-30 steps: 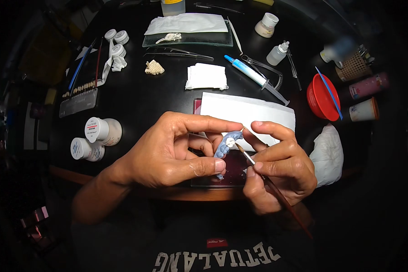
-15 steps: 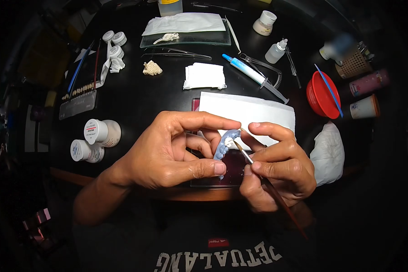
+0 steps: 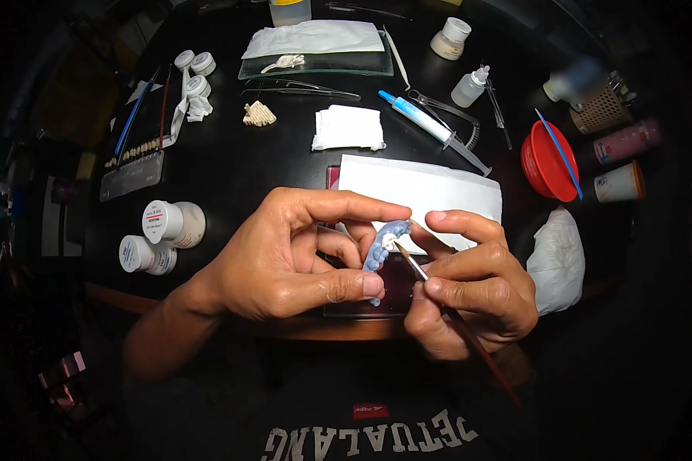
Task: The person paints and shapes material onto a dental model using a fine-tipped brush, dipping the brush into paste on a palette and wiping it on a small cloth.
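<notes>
The blue-grey dental model [image 3: 375, 258] is held between the two hands, in front of the maroon slab [image 3: 394, 296] as the head view shows it. Its long axis follows a shallow arc, from the left index fingertip at the upper right down to the left thumb at the lower left. A white patch [image 3: 389, 240] sits on the upper part of the arc, on the side facing the right hand. The left hand [image 3: 288, 257] is nearer and grips the model by its ends between index finger and thumb; the remaining fingers curl behind it. The right hand [image 3: 477, 288] closes on the brush [image 3: 414, 266] in a pen-type grip near the metal ferrule, with its uppermost finger extended clear of the brush. The brush axis slopes from the tip at the upper left to the handle at the lower right, so it runs crosswise to the arc. The tip lies at the edge of the white patch; contact cannot be confirmed. A white sheet [image 3: 438, 196] partly covers the slab. Beyond it are a folded white tissue [image 3: 348, 129] and a syringe [image 3: 421, 121]. A red bowl [image 3: 542, 170] stands farther right, and two lidded jars stand left of the left hand.
</notes>
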